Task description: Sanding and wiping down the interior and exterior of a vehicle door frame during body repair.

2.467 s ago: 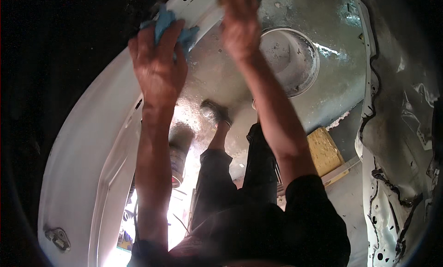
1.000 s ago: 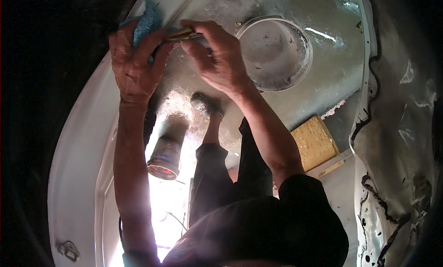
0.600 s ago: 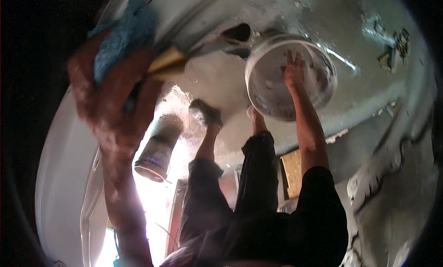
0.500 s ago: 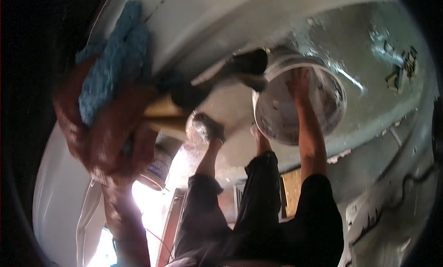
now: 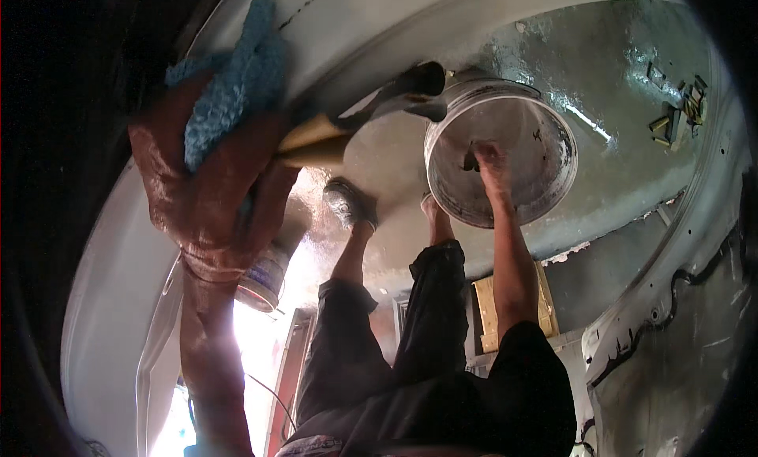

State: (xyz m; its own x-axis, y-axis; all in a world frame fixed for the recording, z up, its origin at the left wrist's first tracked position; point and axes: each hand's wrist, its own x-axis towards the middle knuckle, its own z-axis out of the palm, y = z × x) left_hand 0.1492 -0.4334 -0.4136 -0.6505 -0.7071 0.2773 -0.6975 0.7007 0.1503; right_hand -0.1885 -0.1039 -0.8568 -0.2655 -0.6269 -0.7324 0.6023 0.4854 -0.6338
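Observation:
My left hand [image 5: 225, 181], raised at the left, is closed around a fluffy blue cloth [image 5: 237, 86]. From the same grip a curled strip, tan and black, sticks out to the right [image 5: 316, 141]; its exact kind is unclear. My right hand [image 5: 493, 161] reaches down inside a round whitish bucket [image 5: 566, 189] smeared with grey. Its fingers are drawn together around a small dark piece [image 5: 471, 160] that I cannot make out. The hand touches neither side wall of the bucket, as far as I can see.
A pale curved body panel [image 5: 355, 46] arches over the left and top. Small yellow and dark scraps [image 5: 683, 117] lie on the wet grey floor at the right. Another bucket [image 5: 264, 279] stands beyond my left wrist. My shoe [image 5: 343, 203] is below the strip.
My left hand has shifted slightly right and up with the cloth and strip. Within the bucket, my right hand has moved left and down in the picture, showing a dark piece at its fingers.

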